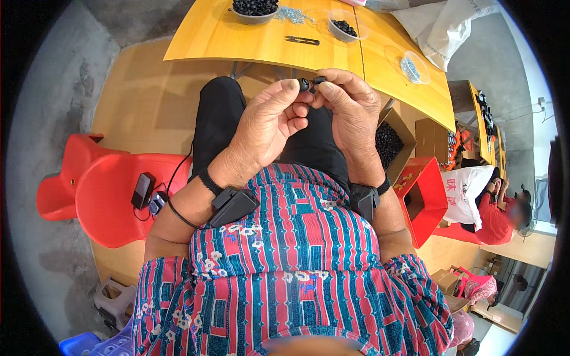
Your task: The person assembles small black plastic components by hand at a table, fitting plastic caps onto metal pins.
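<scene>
My left hand [267,121] and my right hand [350,107] meet above my lap, just in front of the yellow table [237,41]. Their fingertips pinch two small black parts: a round one [304,84] at my left thumb and a short one [319,79] at my right fingers, touching each other. Each wrist carries a black band with a small black device. My lap in black trousers lies beneath both hands.
On the table stand a bowl of black beads [255,8], a clear dish of black parts [344,27], a dish of small metal pieces [411,68], loose metal bits and black snips [301,40]. A box of black parts [389,142] sits right, red chairs [113,196] left, a seated person [499,213] far right.
</scene>
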Action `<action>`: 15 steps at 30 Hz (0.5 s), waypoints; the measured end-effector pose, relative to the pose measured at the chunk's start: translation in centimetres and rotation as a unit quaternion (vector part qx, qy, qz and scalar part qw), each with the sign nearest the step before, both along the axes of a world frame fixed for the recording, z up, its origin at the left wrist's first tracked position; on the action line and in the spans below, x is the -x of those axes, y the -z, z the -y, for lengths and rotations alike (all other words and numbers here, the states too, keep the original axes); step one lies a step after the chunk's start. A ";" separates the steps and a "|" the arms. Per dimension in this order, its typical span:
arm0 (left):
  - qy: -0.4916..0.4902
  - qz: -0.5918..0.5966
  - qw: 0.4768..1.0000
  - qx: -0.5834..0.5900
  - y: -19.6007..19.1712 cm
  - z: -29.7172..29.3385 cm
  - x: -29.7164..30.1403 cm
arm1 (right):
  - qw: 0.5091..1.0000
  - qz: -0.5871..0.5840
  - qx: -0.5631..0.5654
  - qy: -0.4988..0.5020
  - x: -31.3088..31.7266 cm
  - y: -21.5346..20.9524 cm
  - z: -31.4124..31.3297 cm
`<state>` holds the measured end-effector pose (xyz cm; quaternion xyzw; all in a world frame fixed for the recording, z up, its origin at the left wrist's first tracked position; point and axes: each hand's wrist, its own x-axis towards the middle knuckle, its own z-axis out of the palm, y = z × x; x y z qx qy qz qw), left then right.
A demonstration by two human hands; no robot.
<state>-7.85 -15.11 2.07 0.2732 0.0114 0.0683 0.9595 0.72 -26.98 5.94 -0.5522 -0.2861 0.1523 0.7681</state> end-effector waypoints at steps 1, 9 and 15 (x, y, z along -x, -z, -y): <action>-0.003 0.003 1.000 -0.002 0.0 0.1 0.0 | 1.000 0.002 0.001 -0.006 0.0 0.0 0.1; -0.001 0.003 1.000 -0.012 0.1 0.2 -0.1 | 1.000 0.014 0.023 -0.007 0.0 -0.3 0.1; 0.000 0.002 1.000 -0.022 0.1 0.2 -0.1 | 0.999 0.015 0.028 -0.011 0.1 -0.4 0.1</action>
